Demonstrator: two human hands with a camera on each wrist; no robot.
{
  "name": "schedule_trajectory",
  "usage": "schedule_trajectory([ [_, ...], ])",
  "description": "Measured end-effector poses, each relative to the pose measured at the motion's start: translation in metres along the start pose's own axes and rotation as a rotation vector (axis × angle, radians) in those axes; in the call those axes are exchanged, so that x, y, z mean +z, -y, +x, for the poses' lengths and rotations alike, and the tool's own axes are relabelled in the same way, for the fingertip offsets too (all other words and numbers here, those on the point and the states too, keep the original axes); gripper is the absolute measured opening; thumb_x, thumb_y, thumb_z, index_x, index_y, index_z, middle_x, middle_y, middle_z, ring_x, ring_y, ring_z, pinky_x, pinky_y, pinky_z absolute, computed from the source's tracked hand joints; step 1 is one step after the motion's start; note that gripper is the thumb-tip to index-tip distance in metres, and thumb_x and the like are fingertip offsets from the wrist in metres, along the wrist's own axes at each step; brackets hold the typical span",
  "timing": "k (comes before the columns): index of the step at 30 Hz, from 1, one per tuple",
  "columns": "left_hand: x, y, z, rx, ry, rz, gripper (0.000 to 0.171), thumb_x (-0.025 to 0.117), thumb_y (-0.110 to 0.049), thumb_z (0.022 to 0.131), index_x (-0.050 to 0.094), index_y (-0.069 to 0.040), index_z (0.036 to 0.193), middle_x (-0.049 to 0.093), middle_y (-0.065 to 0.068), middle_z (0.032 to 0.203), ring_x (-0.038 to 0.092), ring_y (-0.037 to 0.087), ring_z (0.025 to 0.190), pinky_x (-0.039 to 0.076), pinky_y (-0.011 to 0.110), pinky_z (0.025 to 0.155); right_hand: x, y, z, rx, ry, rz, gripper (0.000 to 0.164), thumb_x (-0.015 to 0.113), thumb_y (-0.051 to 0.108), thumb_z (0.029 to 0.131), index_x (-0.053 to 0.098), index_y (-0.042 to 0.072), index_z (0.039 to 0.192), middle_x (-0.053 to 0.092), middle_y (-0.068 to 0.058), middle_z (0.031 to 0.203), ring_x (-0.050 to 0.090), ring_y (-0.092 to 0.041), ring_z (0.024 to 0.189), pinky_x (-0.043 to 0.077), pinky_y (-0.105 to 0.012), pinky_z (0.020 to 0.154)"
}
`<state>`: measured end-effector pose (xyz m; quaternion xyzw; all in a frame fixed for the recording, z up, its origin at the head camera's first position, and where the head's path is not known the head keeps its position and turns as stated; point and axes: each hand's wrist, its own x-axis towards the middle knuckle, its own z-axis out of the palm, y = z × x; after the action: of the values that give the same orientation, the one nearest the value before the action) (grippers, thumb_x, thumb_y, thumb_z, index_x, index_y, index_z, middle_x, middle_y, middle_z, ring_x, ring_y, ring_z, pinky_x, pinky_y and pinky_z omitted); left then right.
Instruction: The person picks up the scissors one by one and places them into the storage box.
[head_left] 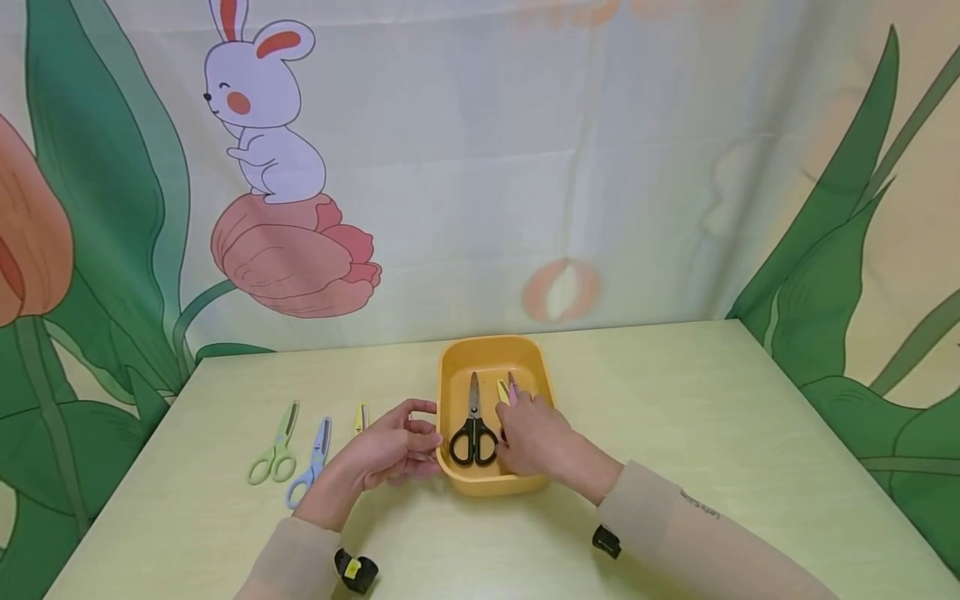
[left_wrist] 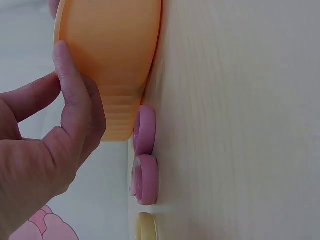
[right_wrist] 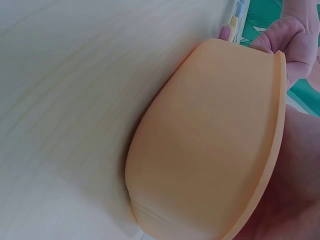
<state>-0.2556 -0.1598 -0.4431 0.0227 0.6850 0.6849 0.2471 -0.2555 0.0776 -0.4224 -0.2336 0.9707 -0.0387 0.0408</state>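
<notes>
A yellow tray (head_left: 491, 486) holds black-handled scissors (head_left: 473, 442) on its left side. My right hand (head_left: 540, 433) reaches into the tray's right side, fingers curled down over purple scissors (head_left: 513, 390); their handles are hidden beneath it. Beside these, yellow scissors (head_left: 502, 390) show only their front part. Outside the left wall, my left hand (head_left: 393, 442) touches the tray's rim with its thumb and a finger, the other fingers loosely bent. Pink scissors (left_wrist: 146, 180) lie on the table beneath that hand, only the handle loops showing well.
Left on the table lie green scissors (head_left: 273, 454), blue scissors (head_left: 318, 450), partly covered by the left forearm, and another yellow pair (head_left: 362, 417). A printed cloth with a rabbit (head_left: 270, 142) hangs behind the pale table (head_left: 660, 400).
</notes>
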Motion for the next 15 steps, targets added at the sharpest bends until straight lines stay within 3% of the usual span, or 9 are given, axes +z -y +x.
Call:
schedule_trajectory([
  [4,0.001,-0.001,0.0,0.004,0.001,0.006,0.057,0.058,0.005,0.1,0.028,0.003,0.149,0.051,0.016,0.111,0.066,0.022,0.08,0.06,0.032,0.069,-0.002,-0.002,-0.002,-0.023,-0.033,0.016,0.031,0.072,0.031,0.096,0.063,0.005,0.11,0.06,-0.021,0.11,0.06,-0.038,0.101,0.056,-0.045,0.077],
  [7,0.002,-0.001,0.0,0.005,0.001,0.01,0.057,0.057,0.005,0.101,0.028,0.003,0.149,0.052,0.015,0.109,0.066,0.021,0.079,0.061,0.032,0.069,-0.003,-0.006,-0.002,-0.06,-0.109,0.023,0.032,0.072,0.032,0.096,0.064,0.005,0.111,0.061,-0.021,0.115,0.06,-0.037,0.103,0.057,-0.044,0.075],
  [11,0.003,-0.001,0.0,0.009,-0.01,0.021,0.056,0.057,0.006,0.101,0.028,0.003,0.148,0.052,0.016,0.109,0.066,0.021,0.079,0.061,0.032,0.068,-0.006,-0.014,-0.001,-0.11,-0.25,0.063,0.027,0.072,0.03,0.095,0.066,0.005,0.105,0.061,-0.014,0.103,0.059,-0.029,0.088,0.054,-0.04,0.065],
  [15,0.004,-0.001,0.0,0.007,-0.026,0.025,0.055,0.057,0.006,0.1,0.029,0.003,0.148,0.052,0.016,0.11,0.067,0.021,0.079,0.061,0.032,0.068,-0.009,-0.027,-0.002,-0.11,-0.353,0.196,0.018,0.07,0.024,0.096,0.066,0.007,0.101,0.057,-0.006,0.095,0.054,-0.023,0.083,0.05,-0.037,0.064],
])
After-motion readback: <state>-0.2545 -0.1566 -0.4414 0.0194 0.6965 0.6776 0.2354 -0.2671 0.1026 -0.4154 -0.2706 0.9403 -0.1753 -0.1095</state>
